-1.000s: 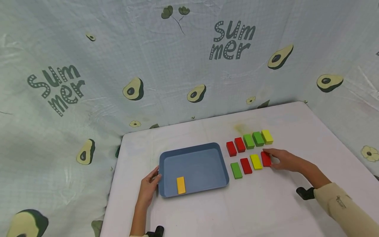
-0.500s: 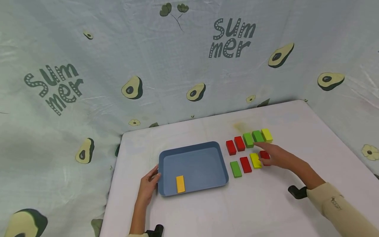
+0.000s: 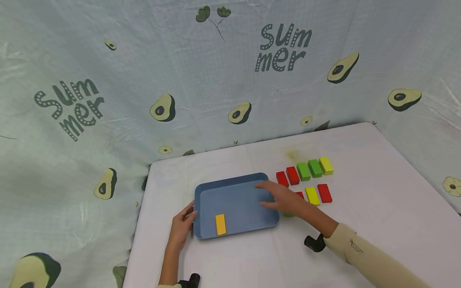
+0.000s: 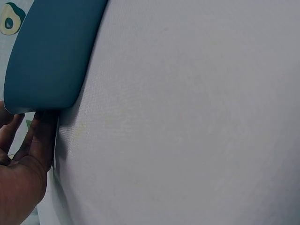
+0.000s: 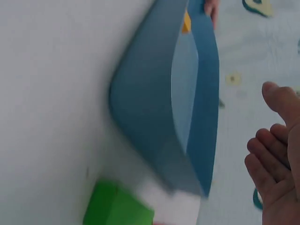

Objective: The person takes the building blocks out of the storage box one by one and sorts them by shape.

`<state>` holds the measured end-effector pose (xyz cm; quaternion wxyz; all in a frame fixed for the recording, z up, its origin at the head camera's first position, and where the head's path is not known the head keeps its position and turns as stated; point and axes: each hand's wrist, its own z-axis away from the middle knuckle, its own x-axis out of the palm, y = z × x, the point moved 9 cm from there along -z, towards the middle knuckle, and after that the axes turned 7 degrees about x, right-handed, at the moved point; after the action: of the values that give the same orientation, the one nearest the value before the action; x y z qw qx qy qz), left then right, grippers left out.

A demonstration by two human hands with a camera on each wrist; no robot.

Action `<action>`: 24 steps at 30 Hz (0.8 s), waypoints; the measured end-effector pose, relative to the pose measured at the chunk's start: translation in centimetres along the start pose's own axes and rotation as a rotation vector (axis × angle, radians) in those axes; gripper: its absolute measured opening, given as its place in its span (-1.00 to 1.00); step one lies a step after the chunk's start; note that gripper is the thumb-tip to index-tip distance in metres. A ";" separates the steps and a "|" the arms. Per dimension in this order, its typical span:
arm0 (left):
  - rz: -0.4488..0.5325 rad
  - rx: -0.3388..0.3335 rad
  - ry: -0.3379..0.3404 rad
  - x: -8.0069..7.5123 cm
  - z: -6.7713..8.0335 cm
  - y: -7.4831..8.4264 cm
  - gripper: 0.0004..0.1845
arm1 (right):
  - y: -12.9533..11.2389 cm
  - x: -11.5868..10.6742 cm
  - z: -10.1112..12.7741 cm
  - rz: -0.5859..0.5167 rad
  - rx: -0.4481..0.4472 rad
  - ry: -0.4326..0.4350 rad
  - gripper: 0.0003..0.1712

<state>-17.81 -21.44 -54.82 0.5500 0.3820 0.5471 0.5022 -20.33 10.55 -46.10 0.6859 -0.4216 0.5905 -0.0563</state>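
A blue tray [image 3: 235, 185] lies on the white table, with an orange block [image 3: 220, 224] in its front left corner. My left hand [image 3: 182, 225] rests with straight fingers [image 4: 38, 137] against the tray's left corner [image 4: 51, 56]. My right hand [image 3: 282, 198] hovers over the tray's right side, fingers spread and empty; the right wrist view shows its open palm [image 5: 276, 168] beside the tray wall [image 5: 204, 93]. A green block [image 5: 117, 207] lies just outside the tray, mostly hidden under my right wrist in the head view.
Right of the tray stand two rows of blocks: behind, red [image 3: 282, 179], red [image 3: 292, 175], green [image 3: 303, 171], green [image 3: 315, 168], yellow [image 3: 326, 165]; in front, yellow [image 3: 312, 196] and red [image 3: 324, 193]. A printed cloth wall closes off the back and sides.
My right hand has left the red block at the right end of the front row and swung left to over the tray. The left hand and the tray have stayed put.
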 end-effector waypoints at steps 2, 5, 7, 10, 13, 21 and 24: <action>-0.001 -0.003 0.000 0.0 0.0 -0.1 -0.49 | -1.0 1.6 -0.8 0.017 -0.004 -0.017 -0.32; 0.006 -0.007 0.001 0.0 -0.1 -0.3 -0.49 | -2.2 3.8 -1.7 0.037 -0.003 -0.036 -0.34; 0.009 -0.008 0.001 0.0 -0.1 -0.4 -0.49 | -3.0 5.1 -2.2 0.061 -0.010 -0.038 -0.35; 0.008 -0.005 -0.002 0.0 -0.1 -0.4 -0.49 | -4.3 6.8 -2.6 0.107 -0.039 -0.045 -0.33; 0.010 -0.004 -0.003 0.0 0.0 -0.5 -0.49 | -5.3 8.5 -2.8 0.151 -0.066 -0.071 -0.30; 0.013 0.008 -0.007 -0.1 -0.1 -0.2 -0.48 | -6.2 11.7 -3.5 0.207 -0.086 -0.133 -0.23; 0.019 0.005 -0.001 -0.1 -0.1 -0.2 -0.49 | -6.4 12.2 -3.8 0.227 -0.093 -0.129 -0.21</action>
<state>-17.85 -21.60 -54.96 0.5446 0.3888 0.5444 0.5058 -17.29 -2.47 -51.12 0.7041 -0.3862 0.5910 0.0763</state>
